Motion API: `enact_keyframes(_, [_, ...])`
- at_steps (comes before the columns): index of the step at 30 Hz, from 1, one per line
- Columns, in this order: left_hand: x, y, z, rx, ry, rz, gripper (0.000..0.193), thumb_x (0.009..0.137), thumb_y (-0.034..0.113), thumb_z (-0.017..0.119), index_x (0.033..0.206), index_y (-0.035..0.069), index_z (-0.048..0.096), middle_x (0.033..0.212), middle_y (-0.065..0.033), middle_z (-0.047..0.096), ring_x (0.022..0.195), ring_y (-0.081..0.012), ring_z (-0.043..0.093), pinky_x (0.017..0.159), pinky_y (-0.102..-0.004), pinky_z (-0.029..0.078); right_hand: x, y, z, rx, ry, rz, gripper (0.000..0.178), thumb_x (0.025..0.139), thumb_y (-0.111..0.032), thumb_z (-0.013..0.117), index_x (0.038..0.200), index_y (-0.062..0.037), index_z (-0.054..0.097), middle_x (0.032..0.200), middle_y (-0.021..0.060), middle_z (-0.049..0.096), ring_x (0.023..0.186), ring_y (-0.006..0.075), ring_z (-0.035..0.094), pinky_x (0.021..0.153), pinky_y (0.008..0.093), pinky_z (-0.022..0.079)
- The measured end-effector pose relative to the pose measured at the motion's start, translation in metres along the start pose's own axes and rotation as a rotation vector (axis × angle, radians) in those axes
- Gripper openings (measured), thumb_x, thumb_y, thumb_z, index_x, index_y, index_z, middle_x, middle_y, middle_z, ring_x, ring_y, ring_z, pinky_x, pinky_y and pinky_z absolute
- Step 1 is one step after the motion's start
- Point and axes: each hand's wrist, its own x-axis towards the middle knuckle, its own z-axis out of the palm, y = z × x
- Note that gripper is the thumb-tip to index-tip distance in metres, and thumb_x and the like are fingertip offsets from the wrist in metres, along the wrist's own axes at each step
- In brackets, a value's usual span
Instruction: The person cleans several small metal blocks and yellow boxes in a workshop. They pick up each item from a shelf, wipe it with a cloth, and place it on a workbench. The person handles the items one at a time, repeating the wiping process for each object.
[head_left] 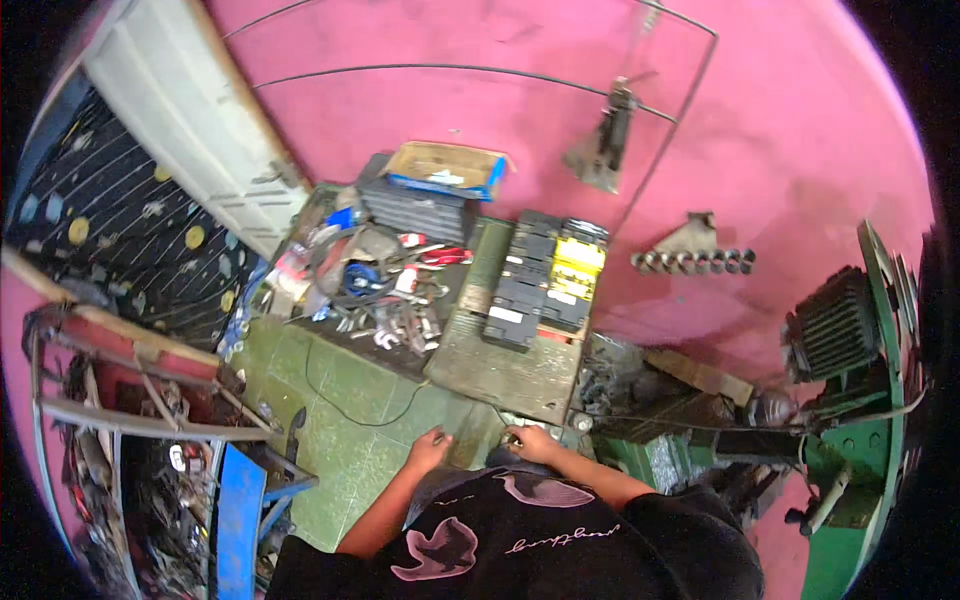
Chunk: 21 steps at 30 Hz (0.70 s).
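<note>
Just above my shirt front, my left hand (430,449) is held with its fingers curled in. Whatever may be in them is too small to make out. To its right, my right hand (533,444) is closed too, with a small dark spot at its fingertips that I cannot name. The hands are apart, in front of the near edge of a worn wooden bench (510,375). On that bench stand black boxy cases (520,285) and a yellow-topped one (577,268), beyond the reach of both hands.
Left of the bench, a table carries a heap of tools and cables (375,280) and an open cardboard box (445,168). A thin black cable (360,418) lies across the green floor (320,450). Cluttered metal shelves (150,430) stand left; a green machine with a motor (835,325) stands right.
</note>
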Motion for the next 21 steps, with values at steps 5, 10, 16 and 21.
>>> enact_keyframes(5, [-0.075,-0.15,-0.046,-0.016,0.271,-0.175,0.063,0.093,0.038,0.07,0.141,-0.002,0.057,0.128,-0.0266,0.067,0.12,-0.0375,0.066,0.103,-0.0423,0.051,0.049,-0.021,0.031,-0.171,-0.206,0.019,0.04,0.089,-0.03,0.071,0.126,-0.0145,0.066,0.101,0.0124,0.078,0.096,0.0325,0.074,0.088,0.0467,0.058])
enact_keyframes(10, [-0.195,-0.276,-0.075,-0.02,0.38,-0.492,0.069,0.09,0.048,0.067,0.138,-0.001,0.061,0.127,-0.0263,0.068,0.119,-0.0377,0.067,0.104,-0.0422,0.051,0.097,-0.07,0.099,-0.271,-0.294,0.036,0.04,0.087,-0.031,0.071,0.123,-0.0139,0.069,0.103,0.0095,0.078,0.096,0.0294,0.075,0.087,0.044,0.059])
enact_keyframes(16, [-0.357,-0.418,-0.05,-0.149,0.487,-0.835,0.069,0.09,0.053,0.063,0.131,-0.002,0.066,0.135,-0.0263,0.064,0.13,-0.0379,0.059,0.113,-0.0413,0.044,0.141,-0.165,0.206,-0.327,-0.512,-0.104,0.039,0.086,-0.031,0.071,0.12,-0.0116,0.071,0.104,0.0102,0.078,0.096,0.0314,0.074,0.088,0.0426,0.058])
enact_keyframes(21, [-0.436,-0.485,-0.015,-0.22,0.542,-0.932,0.065,0.09,0.054,0.062,0.126,-0.001,0.07,0.131,-0.0245,0.066,0.128,-0.0377,0.06,0.112,-0.0416,0.045,0.179,-0.23,0.284,-0.419,-0.492,-0.225,0.035,0.086,-0.031,0.07,0.116,-0.0145,0.074,0.105,0.0125,0.077,0.096,0.033,0.074,0.087,0.0453,0.058])
